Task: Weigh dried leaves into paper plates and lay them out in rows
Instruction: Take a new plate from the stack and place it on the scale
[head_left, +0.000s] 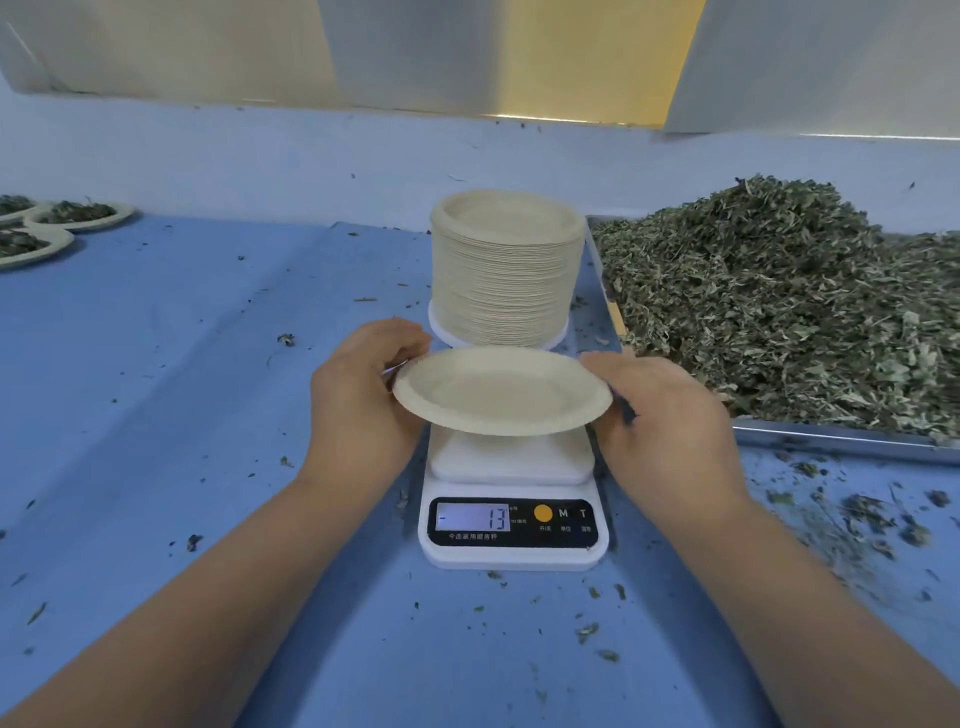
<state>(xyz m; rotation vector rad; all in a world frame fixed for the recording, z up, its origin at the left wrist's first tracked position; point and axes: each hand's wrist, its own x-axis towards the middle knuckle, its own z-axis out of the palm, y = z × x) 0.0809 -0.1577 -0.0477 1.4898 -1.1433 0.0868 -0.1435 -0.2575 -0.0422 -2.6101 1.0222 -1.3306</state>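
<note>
- The empty paper plate (501, 391) is held level, directly above the weighing platform (511, 462) of the scale (513, 558), with a visible gap between them; the move down looks short and straight
- The left hand (358, 395) grips the plate's left rim and the right hand (660, 415) grips its right rim; neither hand is nearer
- The display (472, 517) reads minus 13, consistent with a bare platform
- The stack of unused plates (506, 270) stands just behind the scale
- The metal tray (841, 439) to the right of the scale is heaped with dried leaves (779, 312); the right hand is the nearer one to it
- Filled plates (78, 227), each holding leaves, lie on the far left, well apart from the scale
- Loose leaf fragments are scattered over the blue table (182, 415)
- Judgement: the step in hand is seating the plate; no leaves weighed for it yet
</note>
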